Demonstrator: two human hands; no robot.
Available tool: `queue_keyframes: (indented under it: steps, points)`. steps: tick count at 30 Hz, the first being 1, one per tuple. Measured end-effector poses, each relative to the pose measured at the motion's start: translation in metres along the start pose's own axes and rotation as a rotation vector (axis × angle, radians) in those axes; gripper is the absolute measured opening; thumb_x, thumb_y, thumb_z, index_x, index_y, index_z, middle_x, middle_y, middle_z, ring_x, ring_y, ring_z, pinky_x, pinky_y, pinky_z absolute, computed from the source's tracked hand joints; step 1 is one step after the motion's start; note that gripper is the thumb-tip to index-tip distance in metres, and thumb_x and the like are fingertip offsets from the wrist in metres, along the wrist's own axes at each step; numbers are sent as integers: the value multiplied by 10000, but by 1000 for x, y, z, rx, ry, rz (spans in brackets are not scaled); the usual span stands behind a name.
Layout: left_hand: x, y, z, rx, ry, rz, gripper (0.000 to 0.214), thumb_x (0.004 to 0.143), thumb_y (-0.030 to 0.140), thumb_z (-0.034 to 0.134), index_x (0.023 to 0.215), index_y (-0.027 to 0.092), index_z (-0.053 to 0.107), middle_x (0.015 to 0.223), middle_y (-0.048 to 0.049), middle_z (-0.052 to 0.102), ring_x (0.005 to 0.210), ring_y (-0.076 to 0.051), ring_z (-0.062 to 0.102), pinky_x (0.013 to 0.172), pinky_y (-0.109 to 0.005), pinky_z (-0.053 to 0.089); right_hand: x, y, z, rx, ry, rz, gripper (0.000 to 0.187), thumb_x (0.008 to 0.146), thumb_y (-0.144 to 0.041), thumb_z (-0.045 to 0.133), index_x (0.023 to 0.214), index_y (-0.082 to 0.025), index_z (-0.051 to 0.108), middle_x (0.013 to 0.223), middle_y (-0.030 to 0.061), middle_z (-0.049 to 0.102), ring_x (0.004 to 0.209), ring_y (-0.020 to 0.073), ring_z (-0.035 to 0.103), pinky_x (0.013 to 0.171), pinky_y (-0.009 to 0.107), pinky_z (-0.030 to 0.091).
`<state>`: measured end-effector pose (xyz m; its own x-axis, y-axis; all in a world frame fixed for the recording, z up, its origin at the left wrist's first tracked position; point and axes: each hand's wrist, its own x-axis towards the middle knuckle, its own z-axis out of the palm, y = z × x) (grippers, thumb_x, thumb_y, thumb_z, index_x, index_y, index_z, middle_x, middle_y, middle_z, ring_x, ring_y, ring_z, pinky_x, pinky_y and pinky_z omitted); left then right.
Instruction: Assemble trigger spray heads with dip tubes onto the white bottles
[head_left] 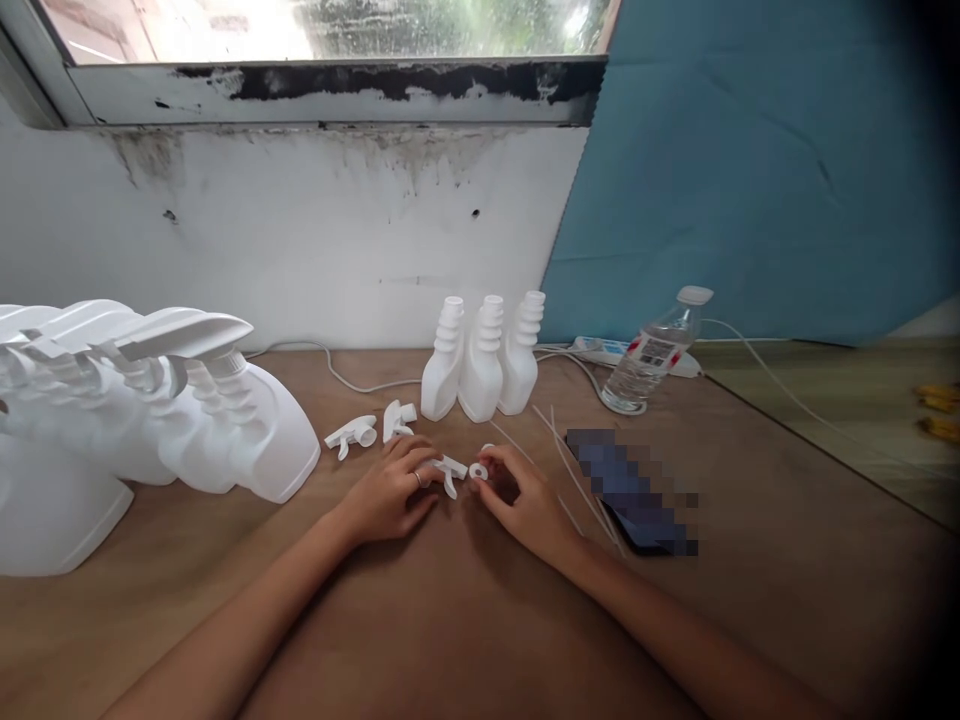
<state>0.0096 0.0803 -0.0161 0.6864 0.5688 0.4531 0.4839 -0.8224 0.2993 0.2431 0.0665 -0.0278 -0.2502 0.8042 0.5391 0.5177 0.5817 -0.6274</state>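
Note:
My left hand (394, 490) rests on the brown table (465, 620), fingers curled around a white trigger spray head (452, 473). My right hand (521, 495) pinches a small white ring cap (478, 470) right beside that spray head. Two more white spray heads (352, 434) lie loose just left of my left hand. Three open white bottles (482, 358) stand in a row behind the hands. Thin white dip tubes (570, 470) lie to the right of my right hand.
A row of assembled white spray bottles (187, 420) stands at the left. A clear water bottle (654, 355) and a power strip (611, 350) with cables sit at the back right. A phone (637, 500) lies right of the tubes. A white wall and window are behind.

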Motion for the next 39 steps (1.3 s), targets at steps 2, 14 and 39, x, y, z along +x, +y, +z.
queue_keyframes:
  steps: [2, 14, 39]
  points:
    - [0, 2, -2, -81, -52, -6, 317, 860, 120, 541, 1163, 209, 564, 1273, -99, 522, 1239, -250, 432, 1066, -444, 387, -1, -1, -1, 14, 31, -37, 188, 857, -169, 582, 1031, -217, 530, 883, 20, 583, 782, 154, 564, 737, 297, 476]
    - [-2, 20, 11, -421, -3, -193, 259, 946, 193, 472, 1180, 183, 581, 1030, -66, 651, 866, -156, 582, 782, -266, 461, -4, -8, -3, 41, 39, -315, 290, 834, -104, 600, 1095, -213, 531, 980, 68, 610, 961, 207, 585, 866, 377, 492]
    - [-20, 20, 3, -491, -27, -197, 278, 953, 207, 460, 1203, 211, 582, 932, -38, 647, 758, -123, 593, 674, -216, 452, -5, -11, -3, -17, -207, -524, 269, 878, -122, 564, 1123, -227, 523, 1096, 80, 617, 1006, 193, 577, 895, 408, 469]
